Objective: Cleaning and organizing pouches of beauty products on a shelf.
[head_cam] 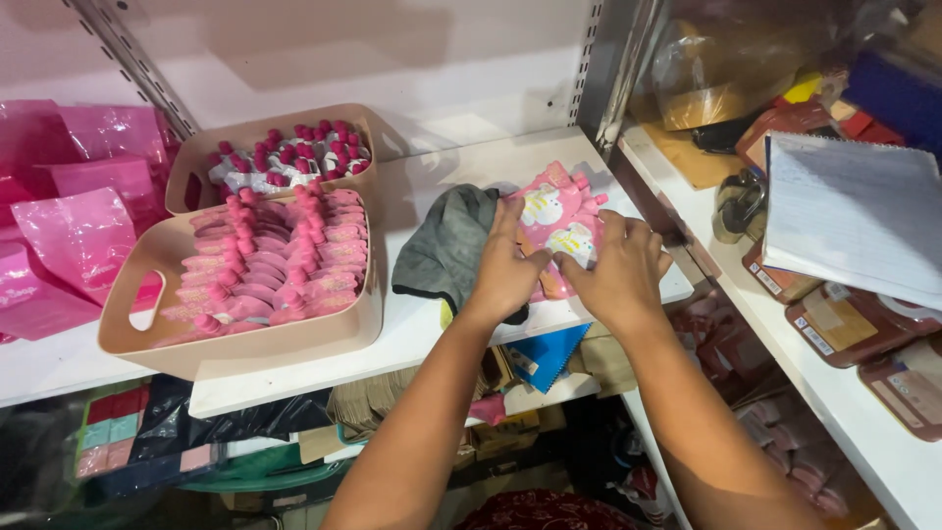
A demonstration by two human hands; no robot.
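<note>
Centre of frame, on the white shelf (pixel 432 324): both of your hands sit on a small stack of pink spouted pouches (pixel 559 221).

Your left hand (pixel 505 270) lies over the stack's lower left edge, fingers curled onto the top pouch, thumb pressing near its middle. Your right hand (pixel 620 275) covers the lower right corner, fingers bent and gripping the pouch edge. The two thumbs nearly meet on the pouch face.

The top pouch is printed with a white cartoon figure and carries pink caps at its upper right corners. The stack rests flat on the shelf, just right of a crumpled grey cloth (pixel 446 245), which your left hand touches.

Left of centre: a beige handled bin (pixel 255 344) packed with rows of the same pink pouches. Behind it, upper left, a second beige bin (pixel 191 172) holds pale pouches with dark pink caps. Far left: loose pink foil bags (pixel 78 231).

Right of frame: a lined notebook (pixel 854 211) lying over brown packages.
</note>
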